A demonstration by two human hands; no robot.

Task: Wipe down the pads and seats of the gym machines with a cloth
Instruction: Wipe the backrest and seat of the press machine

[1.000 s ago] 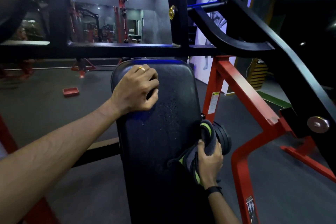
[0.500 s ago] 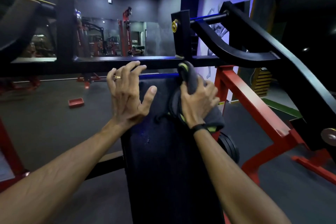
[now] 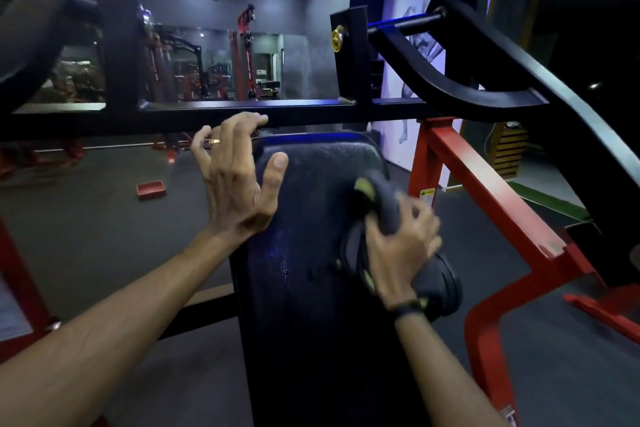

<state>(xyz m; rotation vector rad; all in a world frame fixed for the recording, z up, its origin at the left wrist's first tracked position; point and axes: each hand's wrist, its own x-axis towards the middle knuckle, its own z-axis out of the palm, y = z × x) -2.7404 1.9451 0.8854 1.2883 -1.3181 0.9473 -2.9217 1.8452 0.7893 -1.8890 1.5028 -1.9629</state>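
Dim gym all round you, ceiling spots overhead and a long wall mirror [image 3: 207,69] at the back, its reflections too murky to pick apart. Right in front of you runs the black back pad [image 3: 311,253] of the machine, tilting up and away, its lower end cut off by the bottom of the view. Your left hand [image 3: 239,180] sits at the pad's upper left edge, heel of the palm against it, fingers [image 3: 242,125] spread loose and reaching up in front of the black crossbar [image 3: 173,114], gripping nothing; a gold ring [image 3: 215,141] shows on one finger. Your right hand [image 3: 401,243] is clenched round the dark cloth [image 3: 377,198] with its yellow-green trim, pressing it on the pad's right edge, and it is smeared with motion blur, so the fingertips are hard to separate. Most of the cloth is bunched under that hand. Just behind your wrist, a black round knob [image 3: 443,284] pokes out, half hidden. Off to your right slopes the red frame [image 3: 485,204], with a small warning sticker [image 3: 428,193] too tiny to read. Far left on the floor lies a red tray [image 3: 151,189].
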